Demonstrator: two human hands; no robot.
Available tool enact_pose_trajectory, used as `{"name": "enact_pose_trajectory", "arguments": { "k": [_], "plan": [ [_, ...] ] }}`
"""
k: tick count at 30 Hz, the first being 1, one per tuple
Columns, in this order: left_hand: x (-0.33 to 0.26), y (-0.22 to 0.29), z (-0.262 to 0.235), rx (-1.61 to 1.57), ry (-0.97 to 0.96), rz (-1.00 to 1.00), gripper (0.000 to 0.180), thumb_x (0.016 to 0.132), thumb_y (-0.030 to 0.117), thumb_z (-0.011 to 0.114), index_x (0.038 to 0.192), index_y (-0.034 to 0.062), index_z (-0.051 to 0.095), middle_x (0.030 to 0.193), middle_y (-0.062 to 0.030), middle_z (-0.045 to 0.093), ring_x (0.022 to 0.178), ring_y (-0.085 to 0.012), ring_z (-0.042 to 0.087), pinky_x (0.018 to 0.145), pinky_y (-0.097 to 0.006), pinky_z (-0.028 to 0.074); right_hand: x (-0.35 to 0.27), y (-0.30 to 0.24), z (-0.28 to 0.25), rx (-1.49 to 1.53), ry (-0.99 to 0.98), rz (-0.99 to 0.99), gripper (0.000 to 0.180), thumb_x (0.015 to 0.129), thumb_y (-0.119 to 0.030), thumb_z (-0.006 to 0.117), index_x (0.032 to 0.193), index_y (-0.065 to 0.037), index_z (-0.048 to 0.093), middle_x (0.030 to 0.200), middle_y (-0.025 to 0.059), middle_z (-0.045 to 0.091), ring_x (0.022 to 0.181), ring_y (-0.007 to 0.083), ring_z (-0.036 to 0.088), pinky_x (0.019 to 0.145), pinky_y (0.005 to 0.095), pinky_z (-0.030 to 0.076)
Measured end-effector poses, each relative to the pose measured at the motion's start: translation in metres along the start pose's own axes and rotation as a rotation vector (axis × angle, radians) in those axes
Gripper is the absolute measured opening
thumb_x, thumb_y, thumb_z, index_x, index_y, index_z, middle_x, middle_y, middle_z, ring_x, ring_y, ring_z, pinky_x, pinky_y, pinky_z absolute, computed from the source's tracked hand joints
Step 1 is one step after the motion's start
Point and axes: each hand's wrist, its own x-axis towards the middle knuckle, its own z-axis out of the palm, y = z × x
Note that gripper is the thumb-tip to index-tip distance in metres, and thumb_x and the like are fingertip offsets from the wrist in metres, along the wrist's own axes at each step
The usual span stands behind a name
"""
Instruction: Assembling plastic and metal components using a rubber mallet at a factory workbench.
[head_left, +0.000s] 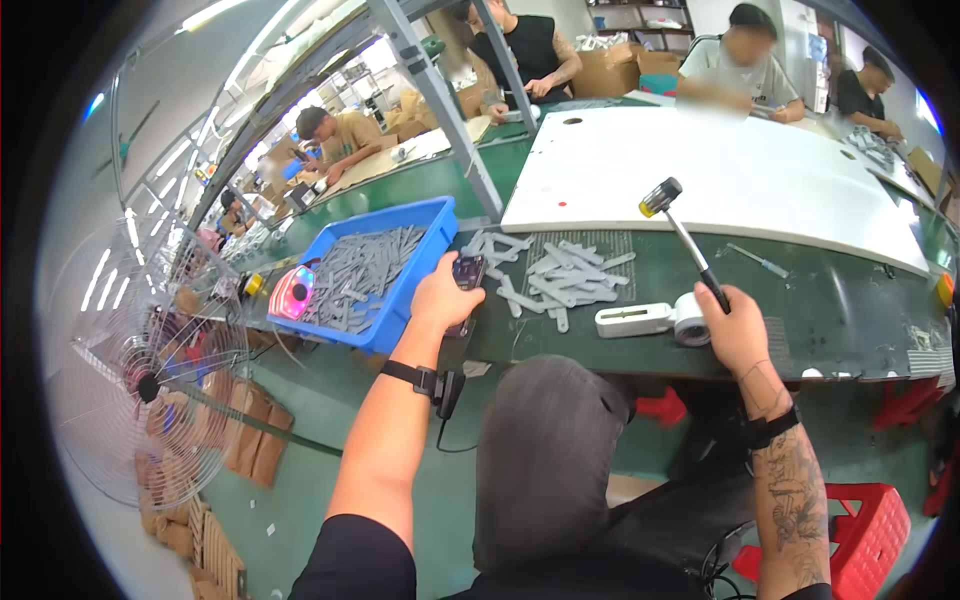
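In my right hand [738,325] is a small mallet [688,238], gripped by its black handle with the dark and yellow head raised. Just below that hand lies a white plastic part [637,320] with a slotted arm and a round end. My left hand [440,297] is closed around a dark, flat, phone-like object [467,272] at the table edge, beside a blue tray [447,228]. Many flat grey strips [365,270] fill the tray. More loose grey strips [570,275] are heaped on the green table between my hands.
A long white board [690,165] spans the far side of the table, with a screwdriver [757,260] before it. A grey metal post [450,110] rises behind the tray. A wire fan [150,385] stands left, a red stool [868,535] right. Several people work across the tables.
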Motion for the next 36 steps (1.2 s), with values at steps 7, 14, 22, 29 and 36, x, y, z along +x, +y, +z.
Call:
{"name": "enact_pose_trajectory", "arguments": {
  "k": [7,14,22,29,36],
  "plan": [
    [-0.058,-0.020,-0.034,0.047,0.073,0.023,0.102,0.078,0.043,0.094,0.163,0.0109,0.048,0.129,-0.0267,0.076,0.121,-0.0406,0.074,0.106,-0.046,0.057,0.004,-0.004,-0.001,-0.011,-0.046,0.031,0.059,0.102,-0.058,0.069,0.102,0.001,0.077,0.081,0.0169,0.071,0.079,0.0351,0.071,0.077,0.0446,0.055],
    [-0.071,-0.026,-0.030,0.161,-0.044,-0.076,0.092,0.083,0.048,0.089,0.159,0.0130,0.053,0.130,-0.0241,0.077,0.123,-0.0406,0.074,0.107,-0.047,0.057,-0.001,-0.003,-0.001,-0.002,0.003,0.025,0.060,0.102,-0.059,0.069,0.105,0.001,0.078,0.083,0.0175,0.073,0.081,0.0363,0.072,0.078,0.0455,0.055],
    [-0.030,-0.004,-0.009,0.122,0.026,-0.102,0.080,0.089,0.050,0.084,0.155,0.0124,0.060,0.138,-0.0203,0.075,0.131,-0.0388,0.070,0.110,-0.047,0.054,-0.003,-0.006,0.001,0.002,0.022,0.010,0.059,0.102,-0.058,0.068,0.101,0.000,0.077,0.083,0.0186,0.073,0.082,0.0387,0.072,0.077,0.0469,0.054],
    [0.026,0.003,-0.009,0.155,0.115,0.038,0.060,0.094,0.041,0.078,0.145,0.0127,0.068,0.131,-0.0227,0.077,0.127,-0.0414,0.071,0.107,-0.050,0.057,-0.006,-0.008,-0.002,-0.019,0.034,0.023,0.057,0.102,-0.057,0.069,0.097,-0.001,0.076,0.083,0.0197,0.072,0.082,0.0412,0.072,0.076,0.0483,0.054],
    [0.139,0.009,-0.008,0.359,-0.121,-0.007,0.040,0.093,0.025,0.065,0.123,0.0035,0.080,0.129,-0.0254,0.077,0.122,-0.0405,0.074,0.103,-0.049,0.059,-0.010,-0.009,0.002,0.011,0.049,0.006,0.053,0.102,-0.055,0.070,0.099,-0.003,0.077,0.082,0.0181,0.073,0.081,0.0405,0.072,0.076,0.0484,0.055]
  ]
}}
